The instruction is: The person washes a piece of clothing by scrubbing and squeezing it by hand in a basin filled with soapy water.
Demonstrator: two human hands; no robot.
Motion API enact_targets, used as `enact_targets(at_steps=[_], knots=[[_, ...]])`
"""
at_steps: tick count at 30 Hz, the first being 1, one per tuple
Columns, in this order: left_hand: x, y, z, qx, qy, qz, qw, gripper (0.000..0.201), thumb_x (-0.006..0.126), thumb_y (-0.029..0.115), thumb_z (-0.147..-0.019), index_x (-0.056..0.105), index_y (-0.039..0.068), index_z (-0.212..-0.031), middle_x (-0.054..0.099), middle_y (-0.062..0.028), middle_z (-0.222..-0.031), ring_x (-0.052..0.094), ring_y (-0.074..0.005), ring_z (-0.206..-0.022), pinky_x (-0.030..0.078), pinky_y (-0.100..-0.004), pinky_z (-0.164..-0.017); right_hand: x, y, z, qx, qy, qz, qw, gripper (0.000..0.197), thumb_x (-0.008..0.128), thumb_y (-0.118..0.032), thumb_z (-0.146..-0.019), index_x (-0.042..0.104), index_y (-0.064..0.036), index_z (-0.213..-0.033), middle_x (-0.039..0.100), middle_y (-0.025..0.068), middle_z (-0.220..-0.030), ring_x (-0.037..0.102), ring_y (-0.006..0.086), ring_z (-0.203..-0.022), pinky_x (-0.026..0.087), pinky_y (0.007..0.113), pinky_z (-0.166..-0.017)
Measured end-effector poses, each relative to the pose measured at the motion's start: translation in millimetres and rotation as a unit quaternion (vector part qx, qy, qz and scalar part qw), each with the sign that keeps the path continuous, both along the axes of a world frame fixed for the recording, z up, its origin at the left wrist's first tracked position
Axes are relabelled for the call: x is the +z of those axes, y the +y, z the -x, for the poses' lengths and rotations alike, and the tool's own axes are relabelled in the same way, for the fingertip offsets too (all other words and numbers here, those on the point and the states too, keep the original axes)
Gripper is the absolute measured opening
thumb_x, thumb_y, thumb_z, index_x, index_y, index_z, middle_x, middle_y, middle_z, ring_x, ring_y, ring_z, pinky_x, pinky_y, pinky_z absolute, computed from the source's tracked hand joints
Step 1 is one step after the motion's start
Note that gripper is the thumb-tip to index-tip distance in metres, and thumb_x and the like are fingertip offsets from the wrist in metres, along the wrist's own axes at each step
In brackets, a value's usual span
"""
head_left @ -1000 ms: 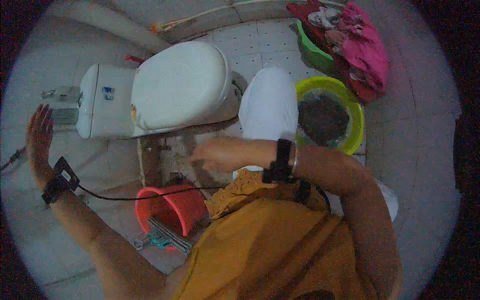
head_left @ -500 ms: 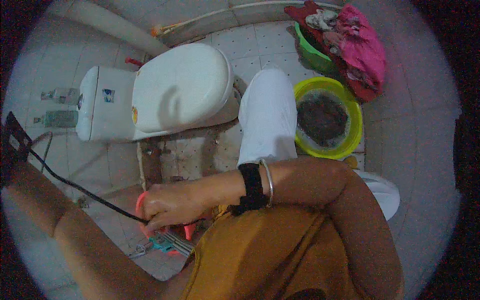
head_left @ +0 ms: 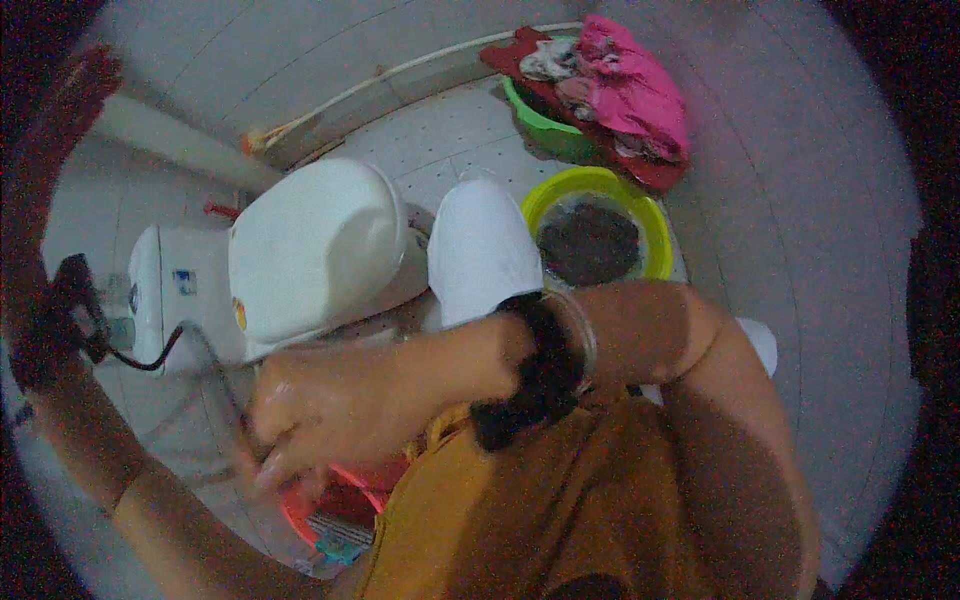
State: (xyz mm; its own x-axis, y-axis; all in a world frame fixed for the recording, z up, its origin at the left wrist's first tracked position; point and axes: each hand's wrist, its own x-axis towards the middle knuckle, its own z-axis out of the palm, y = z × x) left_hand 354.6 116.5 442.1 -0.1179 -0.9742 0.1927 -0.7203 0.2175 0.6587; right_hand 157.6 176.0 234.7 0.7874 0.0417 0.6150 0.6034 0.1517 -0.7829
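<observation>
My left hand (head_left: 62, 130) is raised at the far left, dim, with its fingers stretched out and nothing in them. Around its wrist sits a black strap with a dark device (head_left: 82, 305). From that device a black cable (head_left: 150, 364) curves, then blurs toward my right hand (head_left: 315, 415). The right fingers are curled at the cable's blurred end, smeared by motion. A black band (head_left: 540, 350) and a silvery bangle (head_left: 584, 345) circle my right wrist. Below this hand is a red-pink basket (head_left: 375, 492) holding grey and teal items I cannot make out.
A white toilet (head_left: 315, 250) with its lid down stands ahead to the left. My white-clad knee (head_left: 482, 240) is beside it. Right of that, a yellow basin (head_left: 655, 220) holds dark cloth in sudsy water. A green basin (head_left: 550, 130) behind is heaped with pink and red clothes (head_left: 640, 90).
My left hand has risen into view at the upper left. The cable, straight and taut before, now bends near the device. My right hand has shifted slightly left, uncovering more of the basket.
</observation>
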Motion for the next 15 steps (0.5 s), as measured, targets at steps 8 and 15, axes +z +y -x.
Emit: enact_targets(at_steps=[8,15], knots=[[-101.7,-114.3,76.7,-0.177,0.102,-0.057,0.977,0.037,0.047,0.027,-0.084,0.047,0.002,-0.112,0.052,-0.0112,-0.111,0.051,-0.0191,-0.103,0.039,-0.0274,-0.088,-70.7,-65.6,131.1,-0.199,0.309,-0.13,0.921,0.026,0.046,-0.022,-0.086,0.056,-0.0016,-0.073,0.059,0.0044,-0.073,0.048,0.0074,-0.062,0.038,0.021,-0.056],[-292.6,-236.5,250.8,-0.298,0.213,-0.195,0.91,0.022,0.046,0.018,-0.084,0.056,0.008,-0.101,0.059,-0.0005,-0.083,0.052,-0.0085,-0.07,0.044,-0.0232,-0.061,-180.4,-41.0,203.0,-0.281,0.384,-0.183,0.86,0.035,0.049,-0.035,-0.083,0.06,-0.0021,-0.088,0.059,0.0018,-0.079,0.05,0.0082,-0.067,0.04,0.023,-0.062]])
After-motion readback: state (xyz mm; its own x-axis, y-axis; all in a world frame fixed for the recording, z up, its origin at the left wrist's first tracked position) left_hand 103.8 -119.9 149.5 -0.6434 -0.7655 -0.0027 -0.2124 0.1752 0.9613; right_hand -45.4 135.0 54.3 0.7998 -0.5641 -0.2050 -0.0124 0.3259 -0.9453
